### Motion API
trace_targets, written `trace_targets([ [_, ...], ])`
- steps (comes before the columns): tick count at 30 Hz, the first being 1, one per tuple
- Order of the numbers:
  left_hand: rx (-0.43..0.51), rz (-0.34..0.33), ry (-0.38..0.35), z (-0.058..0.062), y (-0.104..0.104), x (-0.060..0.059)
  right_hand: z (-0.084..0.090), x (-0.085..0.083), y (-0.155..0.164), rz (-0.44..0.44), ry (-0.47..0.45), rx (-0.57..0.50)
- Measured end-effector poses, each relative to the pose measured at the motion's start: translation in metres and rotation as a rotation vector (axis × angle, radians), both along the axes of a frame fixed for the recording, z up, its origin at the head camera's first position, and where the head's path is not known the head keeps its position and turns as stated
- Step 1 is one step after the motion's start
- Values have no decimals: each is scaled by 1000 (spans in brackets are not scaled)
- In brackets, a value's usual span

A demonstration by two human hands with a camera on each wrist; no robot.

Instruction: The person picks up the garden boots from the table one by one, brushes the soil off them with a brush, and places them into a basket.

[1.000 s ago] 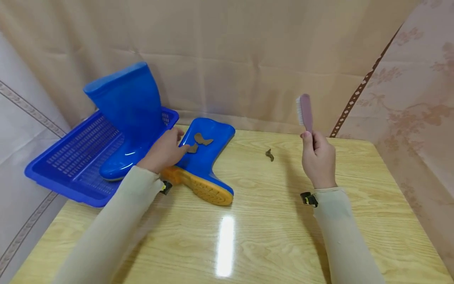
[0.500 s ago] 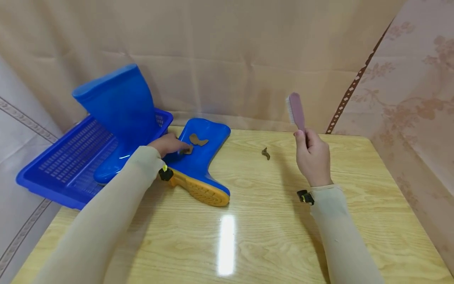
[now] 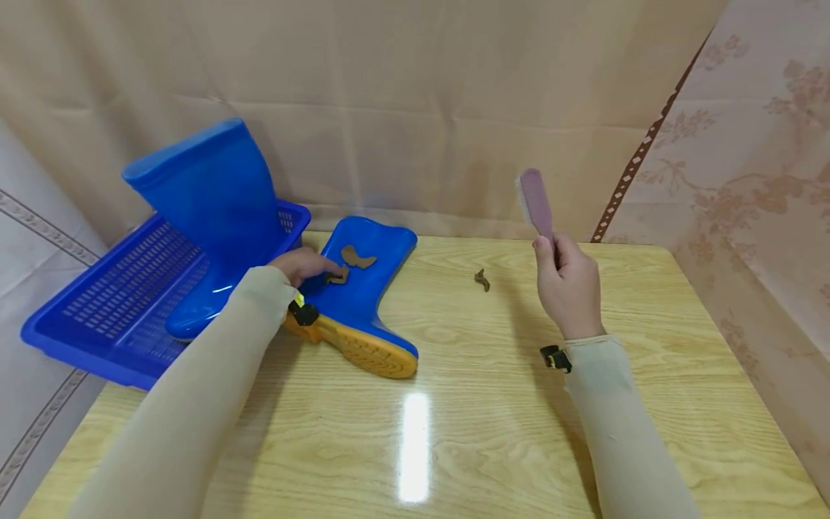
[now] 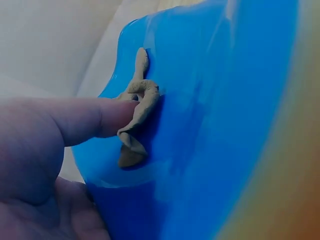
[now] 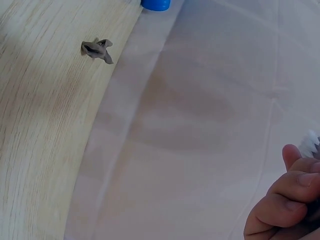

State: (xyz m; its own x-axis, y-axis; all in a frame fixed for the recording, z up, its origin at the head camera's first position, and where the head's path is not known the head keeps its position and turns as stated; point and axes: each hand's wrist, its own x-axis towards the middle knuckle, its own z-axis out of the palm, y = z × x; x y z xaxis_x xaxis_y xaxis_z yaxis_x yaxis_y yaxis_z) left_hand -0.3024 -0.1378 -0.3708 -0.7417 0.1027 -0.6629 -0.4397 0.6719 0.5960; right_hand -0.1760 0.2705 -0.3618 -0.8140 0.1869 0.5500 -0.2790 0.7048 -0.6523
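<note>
A blue rubber boot (image 3: 369,295) with a yellow sole lies on its side on the wooden table (image 3: 454,404). Two brown mud pieces stick to its shaft. My left hand (image 3: 305,264) rests on the boot, one straight finger (image 4: 75,120) pushing against the nearer mud piece (image 3: 337,275) (image 4: 137,115), whose edge curls up. The second mud piece (image 3: 357,257) lies just beyond. My right hand (image 3: 569,285) (image 5: 282,200) grips the handle of a pink brush (image 3: 534,202), held upright above the table with its bristles facing left.
A second blue boot (image 3: 207,194) stands upright in a blue slotted basket (image 3: 84,303) at the table's left edge. A loose brown mud piece (image 3: 481,279) (image 5: 97,50) lies on the table between my hands. Beige cloth hangs behind and to the right.
My left hand has slid a little further along the boot, its fingertip staying at the mud piece. My right hand and the brush have drifted slightly left.
</note>
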Motion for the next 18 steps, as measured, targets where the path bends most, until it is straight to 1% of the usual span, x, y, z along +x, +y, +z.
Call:
trace_targets([
  [3, -2, 11, -7, 2, 0, 0, 0, 0, -1, 4, -1, 6],
  [6, -11, 11, -15, 2, -1, -2, 0, 0, -1, 8, -4, 7],
  [8, -28, -4, -12, 0, -2, -4, 0, -1, -1, 10, -6, 10],
  [13, -103, -53, -3, -5, -1, -9, -2, -1, -1, 7, -6, 31],
  [15, -127, -58, -8, -8, -1, -11, -2, -1, -2, 3, -8, 37],
  [18, -150, -61, -14, -8, -1, -13, -3, -1, -2, -2, -13, 37],
])
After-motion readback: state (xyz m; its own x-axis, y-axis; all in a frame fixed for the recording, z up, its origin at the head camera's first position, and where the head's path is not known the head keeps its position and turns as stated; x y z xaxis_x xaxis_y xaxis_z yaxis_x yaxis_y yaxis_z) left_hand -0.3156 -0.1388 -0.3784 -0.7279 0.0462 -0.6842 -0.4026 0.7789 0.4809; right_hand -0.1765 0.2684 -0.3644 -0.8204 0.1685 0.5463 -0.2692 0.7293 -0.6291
